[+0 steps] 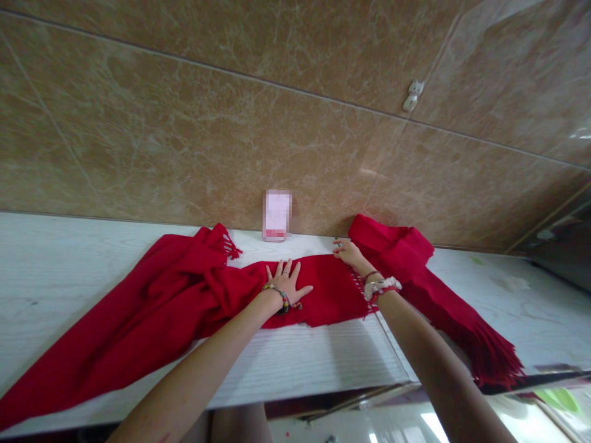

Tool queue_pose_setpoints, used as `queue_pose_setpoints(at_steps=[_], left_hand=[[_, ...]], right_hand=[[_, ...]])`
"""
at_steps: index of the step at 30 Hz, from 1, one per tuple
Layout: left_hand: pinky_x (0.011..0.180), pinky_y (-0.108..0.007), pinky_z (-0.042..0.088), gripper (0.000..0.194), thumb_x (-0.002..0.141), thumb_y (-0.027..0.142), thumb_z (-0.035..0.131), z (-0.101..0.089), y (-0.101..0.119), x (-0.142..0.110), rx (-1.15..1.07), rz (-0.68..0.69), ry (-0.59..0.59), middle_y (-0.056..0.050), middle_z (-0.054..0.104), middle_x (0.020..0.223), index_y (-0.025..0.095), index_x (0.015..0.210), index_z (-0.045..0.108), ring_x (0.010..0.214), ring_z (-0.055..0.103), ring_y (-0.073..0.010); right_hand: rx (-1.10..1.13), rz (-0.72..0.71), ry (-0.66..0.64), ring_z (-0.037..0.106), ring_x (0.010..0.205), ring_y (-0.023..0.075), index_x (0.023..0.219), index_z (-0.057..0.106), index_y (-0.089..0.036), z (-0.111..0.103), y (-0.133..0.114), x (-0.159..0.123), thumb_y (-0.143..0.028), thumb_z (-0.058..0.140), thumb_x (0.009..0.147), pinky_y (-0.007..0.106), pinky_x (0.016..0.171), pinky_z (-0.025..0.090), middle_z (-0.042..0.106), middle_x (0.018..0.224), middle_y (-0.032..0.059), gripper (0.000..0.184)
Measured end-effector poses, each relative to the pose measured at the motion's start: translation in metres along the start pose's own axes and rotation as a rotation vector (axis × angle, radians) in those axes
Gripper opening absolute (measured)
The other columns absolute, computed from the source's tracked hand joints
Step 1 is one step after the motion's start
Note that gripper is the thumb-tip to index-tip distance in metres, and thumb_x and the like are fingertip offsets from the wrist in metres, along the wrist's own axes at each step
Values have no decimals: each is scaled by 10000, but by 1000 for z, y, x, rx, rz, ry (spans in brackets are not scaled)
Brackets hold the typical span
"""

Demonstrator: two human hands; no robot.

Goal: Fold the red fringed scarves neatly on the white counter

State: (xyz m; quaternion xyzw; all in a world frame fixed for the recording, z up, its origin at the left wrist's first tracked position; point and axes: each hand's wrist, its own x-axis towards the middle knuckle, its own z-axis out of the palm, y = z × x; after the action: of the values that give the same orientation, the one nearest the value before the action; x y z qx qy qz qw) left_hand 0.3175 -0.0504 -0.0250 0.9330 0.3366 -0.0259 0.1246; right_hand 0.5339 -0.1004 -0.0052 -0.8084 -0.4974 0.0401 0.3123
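A long red scarf (325,289) lies across the white counter, smoothed flat in the middle and bunched up on its left stretch. My left hand (285,282), with a beaded bracelet at the wrist, presses down on the flat part, fingers spread. At the far right corner of that part, by the fringed end, my right hand (349,252) has its fingers curled together at the cloth's edge. Beside my right wrist is another stretch of red fringed cloth (406,264), folded over at the top; whether it joins the scarf I cannot tell.
Behind the counter (351,363) rises a brown marble-tiled wall (184,123). A phone-like item (277,215), its face blurred out, leans against it. A small white cat-shaped hook (414,95) is on the wall. Below the counter's front edge, a light green item (558,400) shows at the right.
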Motion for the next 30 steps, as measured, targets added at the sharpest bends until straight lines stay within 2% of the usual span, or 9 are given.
queue_pose_setpoints(at_steps=[3,6,11,17,20,24,27,30], left_hand=[[983,-587,63,779,746,658,192,0,0,0,9,-5,3,-82,68,1437,206,1374,103,1294,45,-309],[981,-591,66,775,751,657,180,-1,1,-1,12,-4,5,-84,68,1437,203,1374,105,1294,45,-310],[978,-598,57,799,739,678,188,-1,1,-1,5,-3,0,-82,65,1437,198,1373,108,1295,31,-306],[978,-599,74,803,738,686,178,1,-1,-1,9,4,16,-86,78,1436,199,1373,113,1294,40,-307],[981,-593,80,802,736,686,177,1,-1,0,12,4,12,-83,81,1436,202,1373,115,1294,43,-307],[983,-589,75,787,743,673,181,1,0,0,9,1,13,-75,79,1436,206,1373,112,1295,45,-306],[982,-591,73,772,751,657,191,1,0,0,5,1,15,-77,81,1436,204,1372,120,1295,46,-304],[983,-589,78,786,742,672,191,2,-1,0,2,1,24,-75,85,1436,205,1371,125,1295,50,-304]], right_hand=[[143,105,-34,556,544,84,1004,509,-135,-2,-5,2,-38,543,653,187,486,443,613,732,6,365],[266,176,-59,552,532,74,1017,494,-148,-9,-6,-4,-7,532,617,162,472,423,605,718,-10,425],[358,299,-99,441,366,69,956,513,-138,-17,-6,-14,-26,551,592,160,371,335,474,452,-93,382],[498,332,-97,366,318,55,951,492,-158,-19,-15,-21,5,499,593,142,339,256,372,372,-136,393],[567,364,-93,396,329,65,939,480,-159,-18,-20,-22,-21,485,620,150,340,284,414,399,-118,348],[632,401,-74,512,428,96,924,466,-153,-15,-21,-18,-86,523,649,179,426,405,493,465,-77,288],[635,414,-46,528,444,107,957,451,-156,-12,-19,-13,-56,518,629,196,460,433,487,457,-83,349],[592,416,-9,494,394,100,970,458,-158,-6,-13,-7,-16,500,589,190,430,414,445,426,-105,408]])
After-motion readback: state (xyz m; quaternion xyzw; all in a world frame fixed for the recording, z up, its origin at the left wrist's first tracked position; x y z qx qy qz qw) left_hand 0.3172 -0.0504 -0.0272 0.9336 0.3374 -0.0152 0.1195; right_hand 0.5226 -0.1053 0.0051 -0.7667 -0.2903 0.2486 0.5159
